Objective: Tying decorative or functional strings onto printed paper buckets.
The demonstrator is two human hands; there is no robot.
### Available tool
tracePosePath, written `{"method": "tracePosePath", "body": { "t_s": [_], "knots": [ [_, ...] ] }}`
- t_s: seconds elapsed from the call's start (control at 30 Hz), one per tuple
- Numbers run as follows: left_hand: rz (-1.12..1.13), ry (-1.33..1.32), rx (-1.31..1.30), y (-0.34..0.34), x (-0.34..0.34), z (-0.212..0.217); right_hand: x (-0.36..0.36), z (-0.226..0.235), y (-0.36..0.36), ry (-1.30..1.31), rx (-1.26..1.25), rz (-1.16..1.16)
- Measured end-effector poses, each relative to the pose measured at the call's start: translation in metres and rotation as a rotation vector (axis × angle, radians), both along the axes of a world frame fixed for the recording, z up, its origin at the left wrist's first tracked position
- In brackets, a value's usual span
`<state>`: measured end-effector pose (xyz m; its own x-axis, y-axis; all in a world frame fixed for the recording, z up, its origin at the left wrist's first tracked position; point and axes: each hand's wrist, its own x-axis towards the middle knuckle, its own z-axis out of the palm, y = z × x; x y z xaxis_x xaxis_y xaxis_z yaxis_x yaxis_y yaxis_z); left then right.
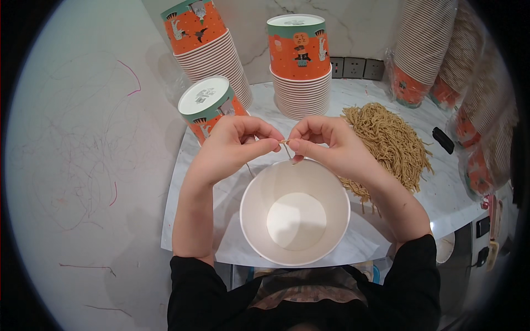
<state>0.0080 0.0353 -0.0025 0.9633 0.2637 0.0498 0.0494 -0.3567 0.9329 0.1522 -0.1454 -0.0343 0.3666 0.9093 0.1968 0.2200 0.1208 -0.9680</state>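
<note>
Above the far rim of a white paper bucket (254,215), my two hands meet almost fingertip to fingertip. Thumb and finger of my left hand (232,144) pinch a thin tan cord (285,142), and its loose end hangs below that hand. My right hand (334,144) pinches the same cord from the other side. Between them the cord bends in a small loop or crossing; whether it is knotted I cannot tell. The bucket faces up with nothing inside. Beside my right forearm lies a heap of similar tan cords (395,140).
Upside-down orange and green paper buckets form one stack (301,55) at the back and another (199,33) at back left. A single upturned bucket (204,96) stands nearer. Plastic-wrapped stacks (425,44) line the right. A black object (443,140) lies near the heap.
</note>
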Motion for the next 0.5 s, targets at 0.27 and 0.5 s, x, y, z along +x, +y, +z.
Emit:
{"method": "tracePosePath", "body": {
  "t_s": [0.27,0.5],
  "knots": [
    [0.109,-0.098,0.215,-0.007,0.003,-0.009,-0.002,-0.005,0.000,-0.207,0.108,-0.049],
    [0.222,-0.324,0.431,-0.015,0.013,-0.020,-0.005,-0.010,0.007,-0.484,0.325,-0.149]
  ]
}}
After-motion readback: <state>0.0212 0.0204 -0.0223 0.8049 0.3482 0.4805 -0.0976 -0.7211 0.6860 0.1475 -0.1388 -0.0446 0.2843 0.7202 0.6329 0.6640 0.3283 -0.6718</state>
